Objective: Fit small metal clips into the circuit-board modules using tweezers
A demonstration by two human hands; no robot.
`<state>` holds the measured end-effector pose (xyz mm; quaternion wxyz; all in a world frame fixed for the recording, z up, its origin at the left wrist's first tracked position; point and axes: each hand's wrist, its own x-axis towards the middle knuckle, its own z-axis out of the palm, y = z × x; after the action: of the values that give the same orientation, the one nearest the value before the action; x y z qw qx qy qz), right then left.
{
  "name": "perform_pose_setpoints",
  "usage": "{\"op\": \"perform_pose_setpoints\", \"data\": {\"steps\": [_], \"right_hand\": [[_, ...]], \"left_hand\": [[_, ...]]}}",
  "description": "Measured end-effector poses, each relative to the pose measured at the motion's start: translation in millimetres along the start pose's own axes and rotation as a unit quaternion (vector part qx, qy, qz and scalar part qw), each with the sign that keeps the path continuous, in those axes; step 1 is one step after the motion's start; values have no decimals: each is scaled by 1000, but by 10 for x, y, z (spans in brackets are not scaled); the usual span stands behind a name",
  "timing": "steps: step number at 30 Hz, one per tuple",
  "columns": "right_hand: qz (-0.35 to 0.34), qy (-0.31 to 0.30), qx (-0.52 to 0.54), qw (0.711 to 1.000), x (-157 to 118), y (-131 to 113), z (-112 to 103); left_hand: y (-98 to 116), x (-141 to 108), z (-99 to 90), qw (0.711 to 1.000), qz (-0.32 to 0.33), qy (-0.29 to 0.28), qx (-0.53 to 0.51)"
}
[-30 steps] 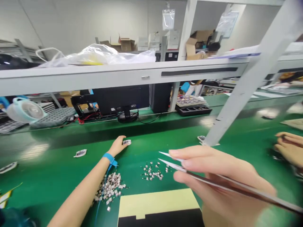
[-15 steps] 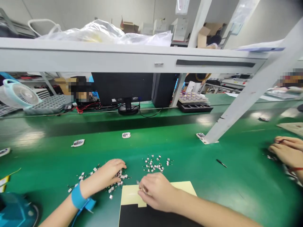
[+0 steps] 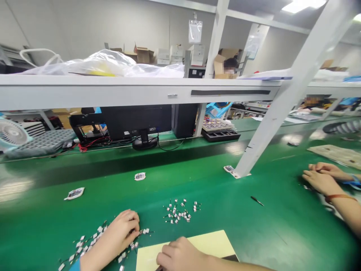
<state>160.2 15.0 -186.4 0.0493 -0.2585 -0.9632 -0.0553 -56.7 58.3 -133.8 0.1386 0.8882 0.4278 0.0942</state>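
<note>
My left hand (image 3: 120, 231) is low over a scattered heap of small white parts with short dark leads (image 3: 81, 244). Its thumb and fingers are drawn together at the heap's right end; what lies between them is hidden. Two of these parts lie right at the fingertips. My right hand (image 3: 180, 256) is curled over a pale yellow sheet (image 3: 211, 241) at the bottom edge. A bit of something dark shows under its fingers, too cut off to name. Beyond it, a second, looser group of the same small parts (image 3: 179, 215) lies on the green bench top (image 3: 175, 188).
Flat white-edged pieces lie at the left (image 3: 75, 193), the middle (image 3: 140, 176) and by the post foot (image 3: 229, 169). A slanted white post (image 3: 270, 109) stands at right. A dark pen-like tool (image 3: 257, 201) lies near another person's hands (image 3: 321, 180). A monitor (image 3: 138, 120) stands behind.
The view has tilted up and turned slightly right. My left hand's fingers have closed together at the heap. My right hand is lower in the picture, over the sheet.
</note>
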Motion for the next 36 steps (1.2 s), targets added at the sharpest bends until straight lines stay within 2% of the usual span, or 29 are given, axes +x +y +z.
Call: {"op": "perform_pose_setpoints", "data": {"steps": [3, 5, 7, 8, 11, 14, 16, 18, 21, 23, 25, 28, 30, 32, 34, 36], "right_hand": [[-8, -9, 16, 1000, 55, -31, -23], [-17, 1, 28, 999, 9, 15, -167], [2, 38, 31, 999, -197, 166, -481], [36, 71, 25, 997, -373, 285, -699], [150, 176, 0, 973, -1136, 767, -1457], [242, 245, -15, 939, -1938, 1251, -2051], [286, 256, -17, 923, -2303, 1463, -2252], [309, 246, -19, 919, -2482, 1556, -2330], [321, 219, -32, 921, -2432, 1485, -2323], [313, 195, -44, 929, -2211, 1320, -2235], [287, 157, -49, 944, -1852, 1080, -2040], [217, 72, -31, 973, -1144, 618, -1533], [158, 11, -2, 987, -690, 266, -1139], [97, -46, 40, 993, -363, -66, -812], [57, -88, 82, 991, -190, -294, -612], [55, -105, 116, 986, -135, -373, -522]], "left_hand": [[-4, 16, -44, 1000, -6, -24, -7], [7, 25, -87, 999, -27, -21, -35], [32, 28, -134, 995, -45, -2, -91], [49, 27, -154, 991, -53, 6, -126], [118, 25, -169, 964, -91, 14, -250], [226, 47, -60, 901, -133, -9, -412], [331, 80, 83, 841, -163, -13, -516], [450, 123, 247, 785, -192, 4, -589], [593, 177, 455, 741, -198, 34, -641], [627, 196, 544, 733, -192, 49, -651], [614, 199, 595, 740, -188, 54, -643], [592, 175, 604, 783, -164, 29, -599], [621, 144, 564, 839, -124, 35, -529], [672, 119, 501, 902, -74, 62, -420], [704, 112, 448, 914, -82, 59, -394], [702, 116, 429, 918, -88, 47, -385]]}}
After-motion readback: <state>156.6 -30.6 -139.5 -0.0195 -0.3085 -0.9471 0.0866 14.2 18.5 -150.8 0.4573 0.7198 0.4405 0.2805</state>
